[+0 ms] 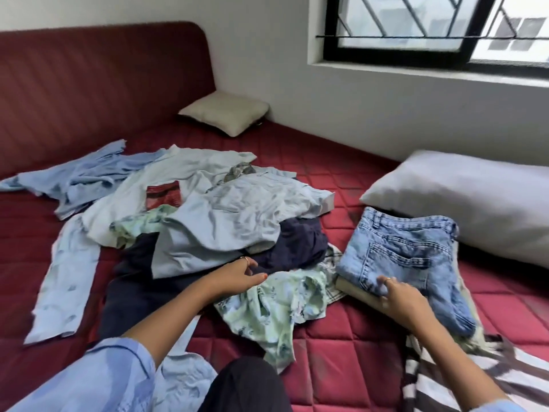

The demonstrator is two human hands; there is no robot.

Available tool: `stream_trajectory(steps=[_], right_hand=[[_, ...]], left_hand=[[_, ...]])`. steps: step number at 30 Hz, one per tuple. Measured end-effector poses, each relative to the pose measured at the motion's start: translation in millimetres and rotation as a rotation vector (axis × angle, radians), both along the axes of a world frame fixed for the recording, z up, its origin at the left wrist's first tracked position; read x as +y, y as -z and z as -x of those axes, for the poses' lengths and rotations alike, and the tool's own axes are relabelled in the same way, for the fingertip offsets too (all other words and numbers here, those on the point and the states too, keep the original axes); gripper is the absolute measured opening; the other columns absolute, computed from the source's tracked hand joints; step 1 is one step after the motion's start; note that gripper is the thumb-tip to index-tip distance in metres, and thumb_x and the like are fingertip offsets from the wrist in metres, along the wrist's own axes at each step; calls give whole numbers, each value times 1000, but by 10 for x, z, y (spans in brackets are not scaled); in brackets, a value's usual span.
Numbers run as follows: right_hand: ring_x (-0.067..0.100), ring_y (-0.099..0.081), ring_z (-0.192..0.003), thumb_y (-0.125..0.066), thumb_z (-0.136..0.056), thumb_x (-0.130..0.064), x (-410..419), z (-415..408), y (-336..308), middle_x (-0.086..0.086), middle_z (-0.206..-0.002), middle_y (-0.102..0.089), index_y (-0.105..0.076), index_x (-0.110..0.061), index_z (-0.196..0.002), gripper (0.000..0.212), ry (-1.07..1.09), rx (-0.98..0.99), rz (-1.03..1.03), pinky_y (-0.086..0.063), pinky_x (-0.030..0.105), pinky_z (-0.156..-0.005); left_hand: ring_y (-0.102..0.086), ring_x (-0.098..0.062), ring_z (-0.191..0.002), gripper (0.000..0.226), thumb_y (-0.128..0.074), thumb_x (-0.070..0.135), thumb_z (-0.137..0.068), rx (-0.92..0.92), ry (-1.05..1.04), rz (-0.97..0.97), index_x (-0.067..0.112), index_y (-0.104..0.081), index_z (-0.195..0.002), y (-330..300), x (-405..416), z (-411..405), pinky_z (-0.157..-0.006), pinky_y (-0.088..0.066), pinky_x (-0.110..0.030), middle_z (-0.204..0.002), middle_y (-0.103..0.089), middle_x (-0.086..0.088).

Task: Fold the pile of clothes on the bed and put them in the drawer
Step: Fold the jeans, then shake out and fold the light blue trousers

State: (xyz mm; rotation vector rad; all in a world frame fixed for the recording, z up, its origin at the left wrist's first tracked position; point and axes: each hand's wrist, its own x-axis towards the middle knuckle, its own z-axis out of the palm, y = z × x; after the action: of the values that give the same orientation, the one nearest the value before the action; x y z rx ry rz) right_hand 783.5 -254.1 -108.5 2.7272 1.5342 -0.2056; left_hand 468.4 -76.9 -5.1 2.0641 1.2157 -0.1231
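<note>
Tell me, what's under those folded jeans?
The folded jeans lie on a folded tan garment, only its edge showing. The right hand rests there. Anything deeper is covered.

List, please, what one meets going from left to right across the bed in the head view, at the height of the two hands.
Long pale blue garment → left hand → green floral garment → folded denim jeans with the right hand on them → white pillow.
</note>
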Motion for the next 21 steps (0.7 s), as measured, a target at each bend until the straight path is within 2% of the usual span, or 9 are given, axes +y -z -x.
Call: stream_trajectory(steps=[3, 6, 9, 11, 12, 14, 17, 19, 21], right_hand=[[29, -55, -117, -51, -92, -32, 80, 12, -114, 12, -127, -60, -52, -20, -127, 37, 81, 90, 28, -44, 33, -90], [35, -60, -108, -55, -89, -25, 312, 151, -259, 21, -112, -66, -62, -10, -112, 28, 170, 197, -142, -48, 38, -84], [38, -61, -102, -62, -84, -14, 688, 524, -393, 24, -106, -65, -61, -2, -109, 27, 25, 250, -344, -45, 40, -81], [37, -59, -107, -66, -84, -16, 1007, 833, -432, 21, -114, -62, -58, -2, -118, 37, -120, 265, -412, -44, 41, -86], [36, -57, -113, -67, -84, -20, 1169, 993, -454, 19, -124, -58, -54, -4, -126, 46, -160, 267, -409, -43, 40, -90], [31, -48, -127, -68, -85, -29, 1491, 1303, -452, 12, -142, -46, -41, -9, -142, 66, -218, 266, -395, -39, 38, -100], [25, -28, -142, -65, -84, -45, 1928, 1612, -337, 6, -155, -25, -16, -17, -152, 89, -271, 165, -274, -33, 41, -108], [23, -30, -141, -60, -86, -46, 2134, 1707, -271, 3, -151, -32, -30, -22, -147, 73, -252, 102, -214, -31, 43, -107], [26, -50, -123, -56, -89, -34, 2261, 1788, -329, 4, -124, -57, -61, -23, -111, 25, -230, 66, -295, -39, 40, -97]], left_hand=[[-58, -16, -106, 52, -58, 41, -92, 9, -68, 23, 8, -50, -131, 99, 28, 239, -87, -42, -23, -107, -55, -1], [-58, -13, -98, 46, -59, 39, -92, -9, -144, 33, 8, -55, -125, 136, 77, 491, -85, -42, -23, -106, -60, -1], [-59, -19, -95, 43, -57, 37, -93, -58, -236, 56, 8, -54, -125, 107, 163, 665, -80, -44, -29, -106, -61, -8], [-61, -21, -97, 39, -56, 35, -95, -103, -285, 78, 8, -53, -124, 62, 212, 759, -75, -49, -29, -109, -61, -11], [-59, -17, -92, 36, -55, 34, -95, -121, -294, 84, 10, -53, -122, 36, 224, 804, -67, -47, -23, -107, -60, -8], [-53, -8, -85, 32, -55, 34, -95, -154, -300, 72, 13, -54, -120, 6, 279, 920, -57, -39, -13, -106, -58, -1], [-54, -8, -81, 22, -53, 32, -96, -202, -320, 101, 18, -53, -113, -44, 364, 1142, -53, -40, -11, -103, -56, 1], [-55, -11, -82, 16, -50, 30, -98, -228, -348, 133, 21, -52, -111, -104, 412, 1323, -51, -41, -9, -100, -51, -1], [-59, -11, -82, 16, -49, 32, -98, -262, -390, 151, 23, -52, -110, -152, 453, 1532, -59, -44, -15, -101, -58, 1]])
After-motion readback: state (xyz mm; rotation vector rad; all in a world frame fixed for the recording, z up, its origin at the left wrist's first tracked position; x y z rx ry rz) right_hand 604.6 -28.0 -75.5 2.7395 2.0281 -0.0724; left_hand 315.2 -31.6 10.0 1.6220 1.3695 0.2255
